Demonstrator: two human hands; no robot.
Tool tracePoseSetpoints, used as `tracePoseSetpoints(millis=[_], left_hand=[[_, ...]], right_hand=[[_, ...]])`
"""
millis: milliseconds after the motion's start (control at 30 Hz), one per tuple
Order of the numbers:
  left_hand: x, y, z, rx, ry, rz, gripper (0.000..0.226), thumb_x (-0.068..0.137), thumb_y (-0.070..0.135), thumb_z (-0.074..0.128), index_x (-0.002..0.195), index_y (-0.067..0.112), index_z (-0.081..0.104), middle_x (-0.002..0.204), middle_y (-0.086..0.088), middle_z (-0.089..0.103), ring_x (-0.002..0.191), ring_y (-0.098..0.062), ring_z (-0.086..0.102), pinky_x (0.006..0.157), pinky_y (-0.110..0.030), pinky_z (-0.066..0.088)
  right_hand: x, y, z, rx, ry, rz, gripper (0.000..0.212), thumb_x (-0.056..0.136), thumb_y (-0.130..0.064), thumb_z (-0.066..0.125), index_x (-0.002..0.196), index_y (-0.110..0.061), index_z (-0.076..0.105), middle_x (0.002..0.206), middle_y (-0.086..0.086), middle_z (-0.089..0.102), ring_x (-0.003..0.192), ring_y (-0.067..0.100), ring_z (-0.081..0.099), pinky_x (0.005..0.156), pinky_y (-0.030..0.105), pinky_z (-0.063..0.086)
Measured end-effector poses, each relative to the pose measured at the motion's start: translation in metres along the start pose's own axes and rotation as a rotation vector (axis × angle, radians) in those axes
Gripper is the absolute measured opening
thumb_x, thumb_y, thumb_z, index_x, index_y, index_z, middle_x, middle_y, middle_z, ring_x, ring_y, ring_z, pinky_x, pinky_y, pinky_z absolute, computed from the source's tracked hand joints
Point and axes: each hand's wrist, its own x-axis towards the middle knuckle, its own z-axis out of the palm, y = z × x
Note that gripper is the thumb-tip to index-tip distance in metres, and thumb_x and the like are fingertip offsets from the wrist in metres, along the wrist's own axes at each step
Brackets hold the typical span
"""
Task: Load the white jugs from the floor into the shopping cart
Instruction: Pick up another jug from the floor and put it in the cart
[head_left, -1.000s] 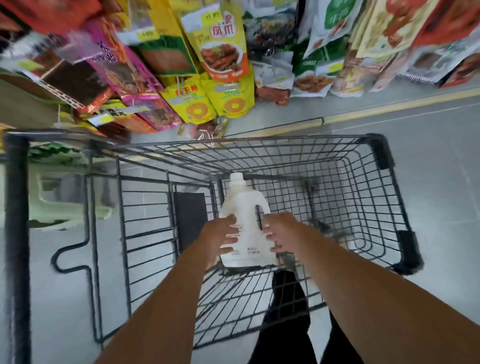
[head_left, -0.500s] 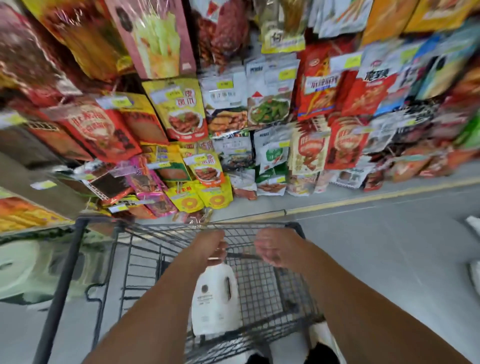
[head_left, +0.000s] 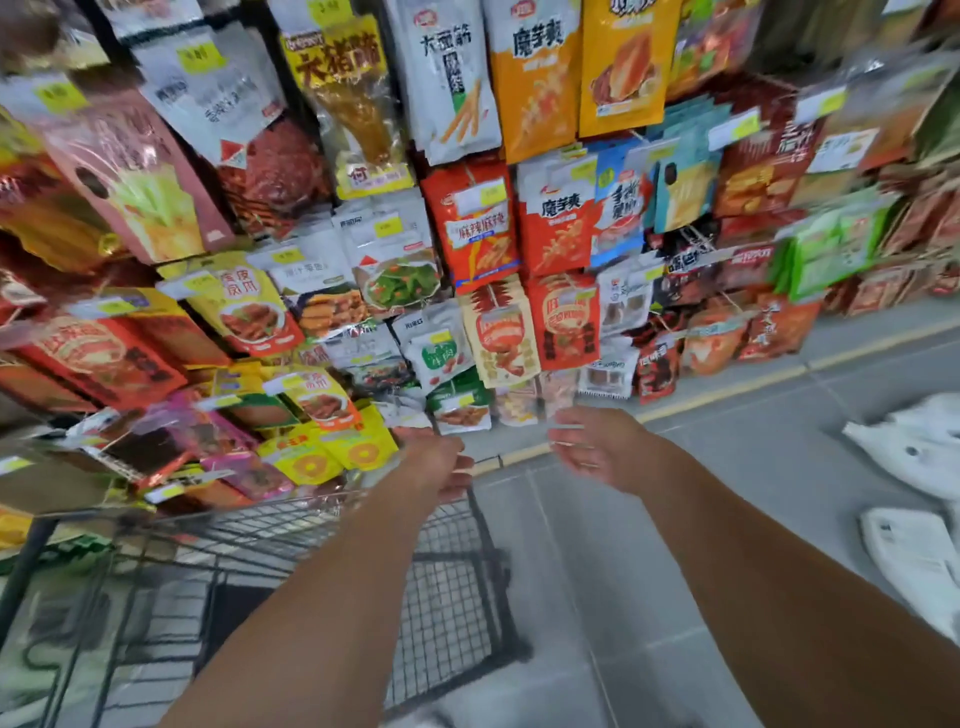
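Our left hand (head_left: 437, 461) hangs in the middle of the frame, fingers loosely curled and holding nothing, just above the far corner of the cart (head_left: 451, 597). Our right hand (head_left: 597, 451) is level with it and a little to the right, over bare floor. Its fingers are spread and blurred, and it too is empty. Both forearms run up to the hands from the bottom edge.

The cart fills the lower left, a dark wire basket with a black rim and black corner posts. Motion blur smears its near side, so we cannot tell what lies inside.

The floor (head_left: 628, 582) is pale grey tile with thin joints, spreading from lower centre to the right edge. On it, at the right edge of the frame and well apart from both hands, lie the white jugs (head_left: 911, 453), blurred. One more jug (head_left: 914, 558) lies below them, nearer to us.

A yellow line (head_left: 727, 391) runs along the floor at the foot of the display. Above it, a wall of hanging snack packets (head_left: 478, 228) covers the whole upper half, in red, orange, yellow, white and green, many with small yellow price tags.
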Motion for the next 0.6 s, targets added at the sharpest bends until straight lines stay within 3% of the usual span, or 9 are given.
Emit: tracePoseSetpoints(millis=[133, 267, 367, 600], left_hand=[[-0.020, 0.021, 0.103, -0.037, 0.012, 0.019, 0.022, 0.110, 0.019, 0.053, 0.124, 0.008, 0.065, 0.084, -0.004, 0.071, 0.068, -0.021, 0.064, 0.063, -0.030, 0.051], [-0.042, 0.038, 0.205, 0.005, -0.095, 0.057, 0.012, 0.107, 0.014, 0.057, 0.104, 0.009, 0.068, 0.079, -0.005, 0.071, 0.064, -0.022, 0.064, 0.061, -0.030, 0.050], [-0.054, 0.055, 0.274, 0.056, -0.146, 0.093, 0.008, 0.104, 0.012, 0.060, 0.100, 0.010, 0.067, 0.077, -0.006, 0.070, 0.060, -0.021, 0.062, 0.058, -0.027, 0.048], [-0.055, 0.082, 0.425, 0.188, -0.272, 0.112, 0.018, 0.106, 0.012, 0.053, 0.095, 0.011, 0.066, 0.076, -0.005, 0.071, 0.061, -0.021, 0.065, 0.057, -0.028, 0.051]], right_hand=[[-0.014, -0.019, -0.092, 0.017, 0.015, 0.006, 0.012, 0.106, -0.021, 0.064, 0.107, -0.012, 0.072, 0.099, 0.009, 0.077, 0.081, 0.022, 0.070, 0.077, 0.031, 0.053], [-0.034, -0.034, -0.183, 0.089, 0.088, -0.005, 0.011, 0.107, -0.018, 0.062, 0.102, -0.011, 0.070, 0.096, 0.010, 0.073, 0.079, 0.020, 0.066, 0.072, 0.029, 0.051], [-0.042, -0.046, -0.249, 0.168, 0.166, -0.031, 0.016, 0.106, -0.016, 0.062, 0.093, -0.009, 0.069, 0.096, 0.012, 0.072, 0.079, 0.022, 0.064, 0.073, 0.032, 0.051], [-0.028, -0.063, -0.384, 0.313, 0.386, -0.041, 0.015, 0.106, -0.017, 0.059, 0.115, -0.013, 0.070, 0.119, 0.017, 0.076, 0.078, 0.022, 0.067, 0.074, 0.031, 0.051]])
